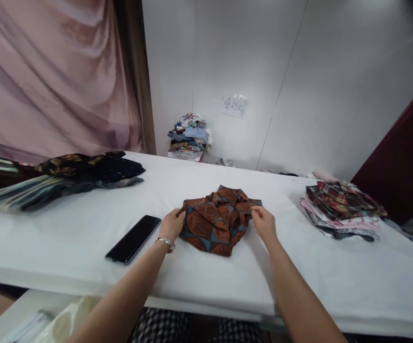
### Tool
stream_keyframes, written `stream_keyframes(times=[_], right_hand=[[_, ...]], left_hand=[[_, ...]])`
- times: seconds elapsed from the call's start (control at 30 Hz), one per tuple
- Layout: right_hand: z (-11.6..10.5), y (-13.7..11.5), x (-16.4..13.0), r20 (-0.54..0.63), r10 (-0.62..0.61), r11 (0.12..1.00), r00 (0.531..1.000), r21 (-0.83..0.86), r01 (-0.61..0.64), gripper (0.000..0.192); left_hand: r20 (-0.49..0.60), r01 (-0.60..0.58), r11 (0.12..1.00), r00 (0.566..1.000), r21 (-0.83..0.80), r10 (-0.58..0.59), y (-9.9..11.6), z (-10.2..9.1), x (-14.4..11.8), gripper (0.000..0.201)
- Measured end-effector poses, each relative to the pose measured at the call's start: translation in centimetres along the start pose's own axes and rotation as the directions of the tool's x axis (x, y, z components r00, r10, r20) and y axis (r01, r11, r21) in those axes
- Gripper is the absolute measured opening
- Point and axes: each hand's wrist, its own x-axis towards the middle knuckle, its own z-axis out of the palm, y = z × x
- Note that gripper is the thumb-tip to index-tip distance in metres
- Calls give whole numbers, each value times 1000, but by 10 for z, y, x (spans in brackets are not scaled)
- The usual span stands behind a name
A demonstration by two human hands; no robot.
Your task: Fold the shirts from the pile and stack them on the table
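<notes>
A brown and blue patterned shirt (pixel 215 221) lies bunched on the white-covered table (pixel 199 281) in front of me. Its collar area is toward the far side, though the folds hide much of its shape. My left hand (pixel 172 225) pinches the left edge of the shirt, and a silver bracelet circles that wrist. At the opposite edge, my right hand (pixel 264 223) grips the cloth between thumb and fingers. To the left of my left hand rests a black smartphone (pixel 134 239), apart from the shirt.
On the right stands a stack of folded clothes (pixel 340 209) with a plaid shirt on top. Loose dark garments (pixel 92 171) spread over the left side. Behind the table, a pile of clothes (pixel 190 136) stands by the wall beneath a handwritten sign (pixel 235 105).
</notes>
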Motion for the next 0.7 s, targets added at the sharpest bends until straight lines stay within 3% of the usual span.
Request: stream_keyframes(times=[0.07, 0.17, 0.33, 0.43, 0.6, 0.7], right_hand=[[-2, -6, 19, -33, -82, 997, 996, -9, 81, 32], [3, -13, 56, 32, -130, 981, 991, -144, 133, 33], [25, -9, 103, 206, 15, 865, 978, -494, 91, 57], [42, 0, 113, 302, 26, 799, 953, -579, 161, 65], [84, 11, 115, 423, -80, 786, 903, -531, 318, 38], [99, 8, 128, 340, -77, 842, 937, -482, 244, 28]], left_hand=[[-29, 19, 991, 999, -130, -23, -7, 5, -4, 28], [-77, -2, 955, 997, -295, -22, -11, 12, -7, 27], [-194, -133, 930, 979, -343, 68, -9, 17, -12, 27], [-216, -185, 920, 970, -345, 114, -7, 16, -15, 26], [-198, -186, 907, 973, -377, 117, -4, 17, -17, 25], [-192, -177, 909, 975, -378, 110, -9, 18, -15, 24]])
